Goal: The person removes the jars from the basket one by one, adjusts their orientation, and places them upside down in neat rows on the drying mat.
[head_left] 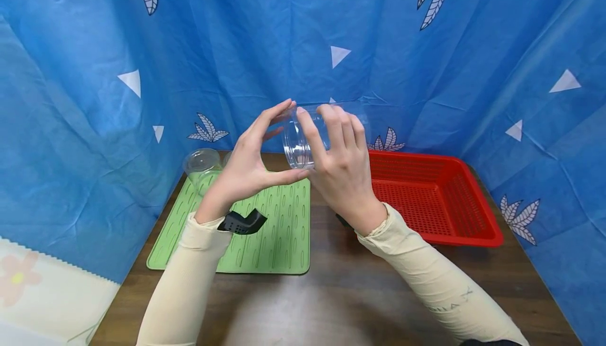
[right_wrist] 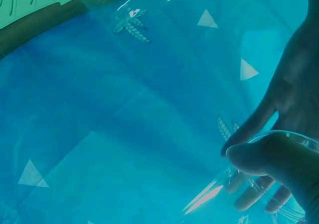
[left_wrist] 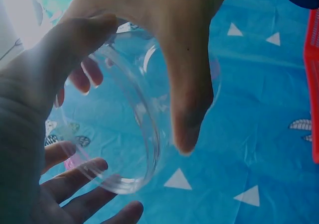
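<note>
You held the clear cup [head_left: 303, 138] up, both hands pinching its rim: left hand [head_left: 246, 162] at 9 o'clock, right hand [head_left: 341, 164] at 3. It was smooth and could have slipped onto the green mat [head_left: 279, 230].

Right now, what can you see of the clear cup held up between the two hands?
The clear cup is see-through, looks like thin plastic, round, with a ridged rim and nothing visible inside. It is held in the air above the table, tipped on its side with its open mouth toward the left hand. The right hand wraps its fingers round the body; the left hand's thumb and fingertips touch the rim. In the left wrist view the rim shows as a full ring. Nothing else touches it.
</note>
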The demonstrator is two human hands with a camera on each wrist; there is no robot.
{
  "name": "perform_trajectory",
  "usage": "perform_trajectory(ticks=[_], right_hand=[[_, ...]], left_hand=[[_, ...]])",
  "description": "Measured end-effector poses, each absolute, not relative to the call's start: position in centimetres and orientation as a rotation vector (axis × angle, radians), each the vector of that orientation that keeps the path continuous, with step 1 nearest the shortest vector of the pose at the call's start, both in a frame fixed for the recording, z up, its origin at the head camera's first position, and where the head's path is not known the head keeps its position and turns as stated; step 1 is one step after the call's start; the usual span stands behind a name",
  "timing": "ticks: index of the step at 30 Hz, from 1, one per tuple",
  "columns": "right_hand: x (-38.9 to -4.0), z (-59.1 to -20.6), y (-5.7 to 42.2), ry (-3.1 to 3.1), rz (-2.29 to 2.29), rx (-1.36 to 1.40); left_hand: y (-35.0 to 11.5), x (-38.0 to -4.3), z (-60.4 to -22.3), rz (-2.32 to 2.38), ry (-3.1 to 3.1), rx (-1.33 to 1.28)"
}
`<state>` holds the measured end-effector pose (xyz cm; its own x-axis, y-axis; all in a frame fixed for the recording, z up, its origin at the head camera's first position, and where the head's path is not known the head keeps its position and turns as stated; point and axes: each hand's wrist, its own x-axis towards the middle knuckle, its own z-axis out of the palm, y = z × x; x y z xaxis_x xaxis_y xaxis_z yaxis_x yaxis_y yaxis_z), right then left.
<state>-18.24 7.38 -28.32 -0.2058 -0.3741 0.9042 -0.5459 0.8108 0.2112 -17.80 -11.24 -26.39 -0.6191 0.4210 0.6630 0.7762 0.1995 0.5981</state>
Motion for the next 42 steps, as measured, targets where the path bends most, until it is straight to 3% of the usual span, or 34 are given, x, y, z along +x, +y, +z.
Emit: perform_trajectory(ticks=[31,42], right_hand=[[-17.0,-28.4,6.6,-1.893,0.103,0.746],[-12.9,-25.4,10.6,-1.9,0.751,0.99]], left_hand=[[-11.6,-18.0,-26.3,-1.408,-2.111,-1.107],[-12.2,-17.6,-26.5,-1.406,-2.159,-1.077]])
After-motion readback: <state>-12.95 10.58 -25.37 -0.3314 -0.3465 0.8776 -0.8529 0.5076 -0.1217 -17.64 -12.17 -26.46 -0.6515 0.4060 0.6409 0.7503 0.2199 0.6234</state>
